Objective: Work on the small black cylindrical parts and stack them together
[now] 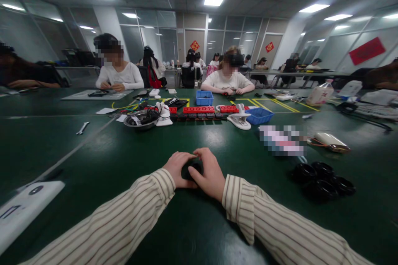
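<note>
Over the green tabletop [124, 157], my left hand [178, 168] curves around the left side of a small, dark round piece [187, 170]. From the other side, my right hand [212, 174] closes on the same piece, its thumb lying across the front. My fingertips meet at the far side and hide much of it, so its exact kind does not show. To the right lie several glossy black, hollow, cup-like rings [322, 188], grouped close together.
Ahead stand a red-and-black row of power sockets [199, 110], white clip stands [241, 118], a bowl of cables [141, 119] and blue bins [259, 116]. A wrench [82, 128] and white device [31, 211] lie left. People sit across the table.
</note>
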`<state>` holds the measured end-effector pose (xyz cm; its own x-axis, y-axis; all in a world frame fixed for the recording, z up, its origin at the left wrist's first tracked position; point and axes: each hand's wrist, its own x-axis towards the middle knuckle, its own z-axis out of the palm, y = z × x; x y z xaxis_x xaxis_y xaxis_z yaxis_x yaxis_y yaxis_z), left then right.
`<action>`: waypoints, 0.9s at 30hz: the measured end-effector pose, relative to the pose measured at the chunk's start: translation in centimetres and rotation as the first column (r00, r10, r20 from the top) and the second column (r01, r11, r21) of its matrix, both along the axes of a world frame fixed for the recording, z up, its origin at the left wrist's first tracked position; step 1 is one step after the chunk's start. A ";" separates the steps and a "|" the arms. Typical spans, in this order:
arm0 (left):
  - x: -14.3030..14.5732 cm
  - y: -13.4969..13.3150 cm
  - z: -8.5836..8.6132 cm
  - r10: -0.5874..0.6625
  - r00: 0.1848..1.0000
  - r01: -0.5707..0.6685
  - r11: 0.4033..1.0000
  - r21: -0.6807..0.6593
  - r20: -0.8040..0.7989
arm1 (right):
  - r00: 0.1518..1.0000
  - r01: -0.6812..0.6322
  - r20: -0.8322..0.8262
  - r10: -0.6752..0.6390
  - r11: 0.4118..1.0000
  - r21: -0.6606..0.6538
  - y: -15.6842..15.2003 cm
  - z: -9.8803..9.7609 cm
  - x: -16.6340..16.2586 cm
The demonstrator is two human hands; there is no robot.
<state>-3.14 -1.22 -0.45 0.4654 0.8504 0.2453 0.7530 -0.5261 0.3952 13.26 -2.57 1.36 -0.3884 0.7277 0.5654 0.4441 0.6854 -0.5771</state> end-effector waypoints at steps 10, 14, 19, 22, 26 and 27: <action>1.3 -0.4 -0.2 0.093 0.993 -0.096 0.994 -0.043 -0.079 | 0.983 -0.064 0.175 0.060 0.998 0.019 0.3 0.1 -0.1; 0.7 0.4 -0.9 0.028 0.999 -0.032 0.996 -0.089 -0.036 | 0.967 -0.182 0.188 0.172 0.983 0.037 -0.1 0.2 -0.1; 0.2 0.9 -1.3 -0.008 1.000 0.010 0.991 -0.135 0.011 | 0.934 -0.333 0.162 0.318 0.940 0.074 -0.3 0.2 -0.1; 0.3 0.8 -1.1 -0.004 1.000 0.007 0.990 -0.142 0.023 | 0.937 -0.343 0.089 0.337 0.936 0.078 -0.3 0.3 0.0; 0.6 0.1 0.0 0.027 1.000 -0.026 0.993 -0.113 0.010 | 0.985 -0.175 0.005 0.175 0.984 0.032 -0.1 0.2 0.1; 0.7 -0.2 0.3 0.049 0.999 -0.050 0.994 -0.099 -0.008 | 0.993 -0.116 0.005 0.116 0.993 0.008 0.0 0.1 0.1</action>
<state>-2.45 -1.38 -0.17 0.4235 0.8924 0.1561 0.7796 -0.4468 0.4389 13.37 -2.54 1.48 -0.4724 0.6730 0.5690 0.3643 0.7370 -0.5693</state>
